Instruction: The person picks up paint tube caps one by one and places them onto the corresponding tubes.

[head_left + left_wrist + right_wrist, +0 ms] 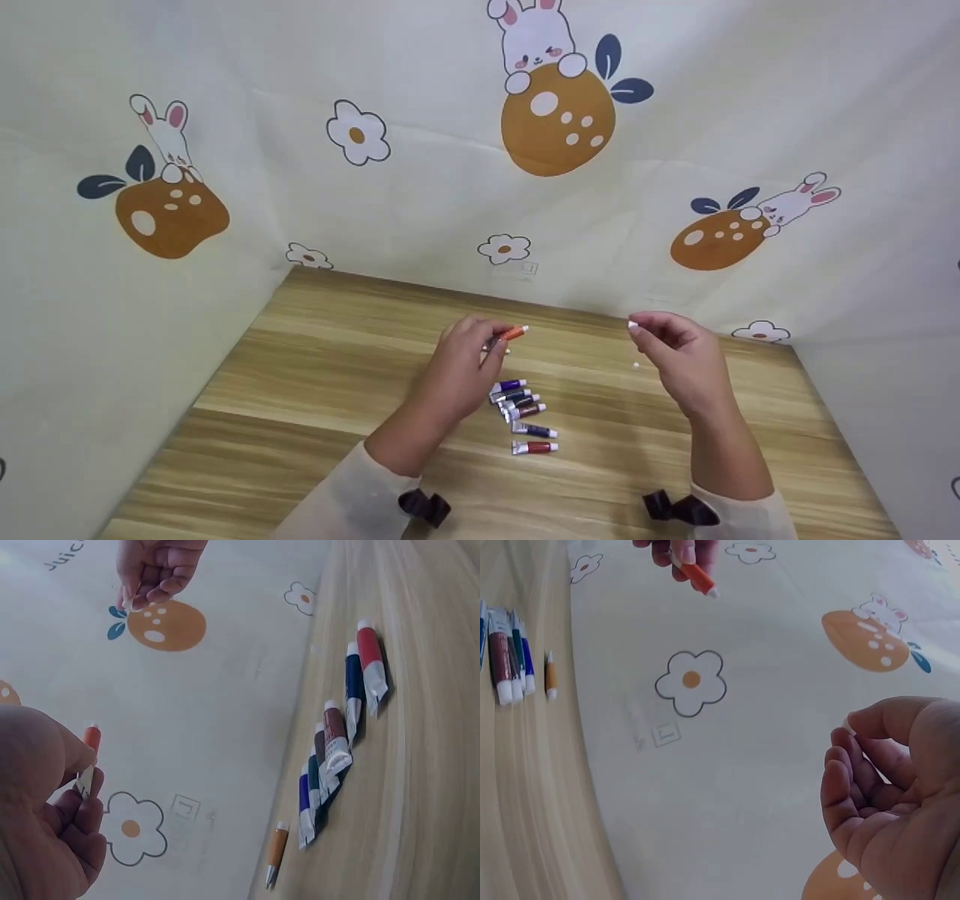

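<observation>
My left hand (459, 369) pinches an orange paint tube (514, 334) between thumb and fingers. The tube is tilted, with its white tip pointing right, and the fingers hide its crimped end. To the right, apart from it, my right hand (691, 367) pinches a small white cap (633, 325) between thumb and fingertip. In the right wrist view that cap (848, 725) is mostly covered by the fingers. A second small white piece (635, 365) lies on the table just below the right hand. An ochre tube (277, 853) lies under the left hand.
Several paint tubes lie in a rough column on the wooden table (300, 375), among them a purple tube (511, 385), a brown tube (529, 411), a dark blue tube (537, 430) and a red tube (540, 448). A printed cloth wall (420, 210) rises behind the table.
</observation>
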Motion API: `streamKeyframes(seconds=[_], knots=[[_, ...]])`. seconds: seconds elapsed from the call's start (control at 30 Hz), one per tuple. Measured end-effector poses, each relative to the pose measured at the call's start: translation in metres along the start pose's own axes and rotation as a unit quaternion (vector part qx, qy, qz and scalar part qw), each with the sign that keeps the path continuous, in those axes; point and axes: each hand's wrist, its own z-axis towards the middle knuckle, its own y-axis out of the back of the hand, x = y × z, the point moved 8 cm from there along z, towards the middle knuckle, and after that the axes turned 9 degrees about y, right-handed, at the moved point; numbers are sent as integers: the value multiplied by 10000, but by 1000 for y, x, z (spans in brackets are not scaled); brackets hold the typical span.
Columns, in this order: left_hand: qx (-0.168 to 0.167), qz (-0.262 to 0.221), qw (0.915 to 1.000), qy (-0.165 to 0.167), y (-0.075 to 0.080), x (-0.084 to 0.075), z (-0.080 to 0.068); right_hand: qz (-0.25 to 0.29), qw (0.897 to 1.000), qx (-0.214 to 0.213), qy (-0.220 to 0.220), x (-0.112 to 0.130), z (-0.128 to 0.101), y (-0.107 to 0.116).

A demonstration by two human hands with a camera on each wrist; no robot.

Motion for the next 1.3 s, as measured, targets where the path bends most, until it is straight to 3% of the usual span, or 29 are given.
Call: streamKeyframes(seconds=[0.4, 0.97, 1.3], knots=[[-133, -88, 9993, -332, 6, -22, -12, 71, 9994, -198, 257, 26, -10, 1], [-393, -205, 9925, -1143, 16, -51, -34, 166, 9948, -483, 885, 62, -29, -2], [-458, -291, 9889, -1386, 23, -62, -44, 590, 9889, -480, 1279, 78, -37, -6]])
